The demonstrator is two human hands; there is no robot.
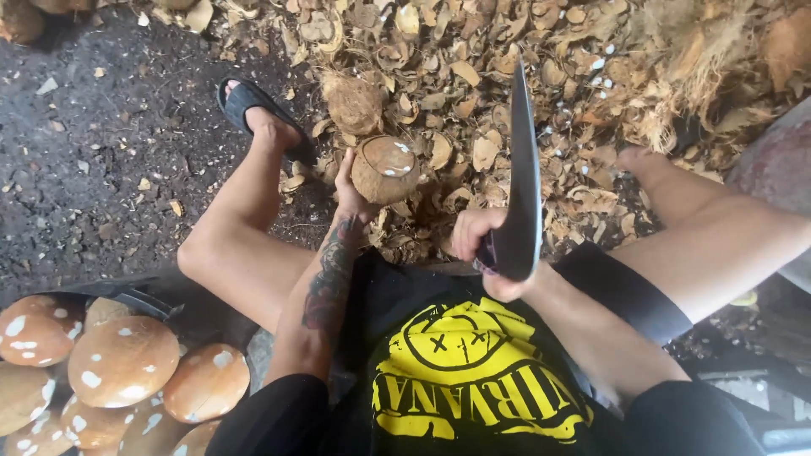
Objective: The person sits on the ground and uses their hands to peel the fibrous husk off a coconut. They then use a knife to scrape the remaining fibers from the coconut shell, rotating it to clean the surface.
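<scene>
While my left hand is gripping a half-peeled coconut, my right hand is clenching the raised knife; peeled coconuts are piling beside me.

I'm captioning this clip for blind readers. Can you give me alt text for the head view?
A seated person's left hand steadies a brown coconut over a heap of husk scraps, while the right hand raises a broad dark blade. Peeled coconuts are piled at lower left.

Left hand gripping coconut above husk litter; right hand clutching raised blade. Peeled coconuts piled lower left.
</scene>
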